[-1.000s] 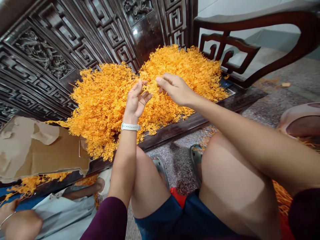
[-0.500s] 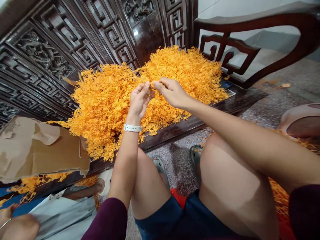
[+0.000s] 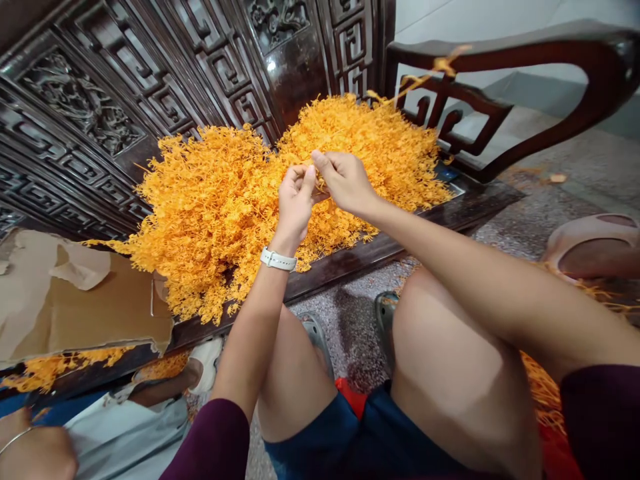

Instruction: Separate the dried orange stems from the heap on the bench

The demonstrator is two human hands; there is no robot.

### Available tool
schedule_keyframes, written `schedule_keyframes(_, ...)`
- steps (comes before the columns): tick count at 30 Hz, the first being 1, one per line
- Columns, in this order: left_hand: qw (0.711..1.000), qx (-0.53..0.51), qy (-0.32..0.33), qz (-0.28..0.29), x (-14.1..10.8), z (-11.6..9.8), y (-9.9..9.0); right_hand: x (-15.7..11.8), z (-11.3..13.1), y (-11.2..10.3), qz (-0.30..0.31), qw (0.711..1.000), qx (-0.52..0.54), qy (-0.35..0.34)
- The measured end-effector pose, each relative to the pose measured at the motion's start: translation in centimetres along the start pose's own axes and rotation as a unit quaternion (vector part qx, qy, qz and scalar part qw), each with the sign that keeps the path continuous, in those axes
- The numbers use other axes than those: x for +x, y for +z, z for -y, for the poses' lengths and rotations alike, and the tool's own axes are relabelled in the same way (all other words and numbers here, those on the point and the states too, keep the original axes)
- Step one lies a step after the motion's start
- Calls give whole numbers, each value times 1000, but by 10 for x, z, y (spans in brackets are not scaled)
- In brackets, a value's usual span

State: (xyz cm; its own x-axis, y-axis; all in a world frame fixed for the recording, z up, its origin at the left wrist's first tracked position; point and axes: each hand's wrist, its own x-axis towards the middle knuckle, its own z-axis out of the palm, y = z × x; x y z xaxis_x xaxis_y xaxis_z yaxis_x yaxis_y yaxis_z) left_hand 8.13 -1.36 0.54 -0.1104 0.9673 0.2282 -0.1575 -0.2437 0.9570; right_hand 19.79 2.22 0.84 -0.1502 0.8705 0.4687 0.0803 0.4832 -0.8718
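Note:
In the middle of the view, my left hand [image 3: 295,200] and my right hand [image 3: 347,180] meet in front of a big heap of orange, frilly, branching strands [image 3: 210,207]. Thumb and fingers are pinched together on both hands, the tips almost touching. A thin orange strand seems to be held between them, though the fingers cover most of it and it blends with the heap. A blurred orange strand with a knot-like lump [image 3: 445,65] juts above the heap towards the armrest; where it is held cannot be made out.
The heap lies on a dark carved wooden bench [image 3: 345,257] with an armrest [image 3: 500,60]. Torn cardboard [image 3: 120,300] sits at its left. A co-worker's leg and hand [image 3: 40,447] show at lower left, another person's foot [image 3: 595,250] at right. More orange strands [image 3: 543,393] lie beside my leg.
Both hands have shifted slightly right, and my left fingers have closed in more. A blurred strand now sticks up at the right; before, a blurred one stuck out at the heap's left.

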Motion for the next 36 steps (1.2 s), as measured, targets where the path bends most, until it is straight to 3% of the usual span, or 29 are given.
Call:
schedule_keyframes(6, 998, -55, -33, -21, -4, -3, 7, 3, 4, -1, -1, 996, 52, 74)
schedule_keyframes(12, 965, -239, -99, 52, -7, -12, 11, 2, 8, 0, 57, 958, 204, 193)
schedule_keyframes(19, 944, -271, -161, 98, -10, -22, 7, -4, 19, -8, 108, 928, 258, 247)
schedule_keyframes(25, 943, -240, -188, 131, -11, -32, 3, -8, 23, -12, 148, 919, 262, 254)
schedule_keyframes(30, 943, -219, -168, 186, -9, -41, -2, -6, 29, -16, 185, 939, 208, 204)
schedule_keyframes(33, 940, -189, -177, 222, -7, -44, -14, -4, 33, -26, 213, 952, 138, 172)
schedule_keyframes(36, 935, -120, -218, 254, -3, -43, -32, -7, 37, -39, 290, 947, 67, 122)
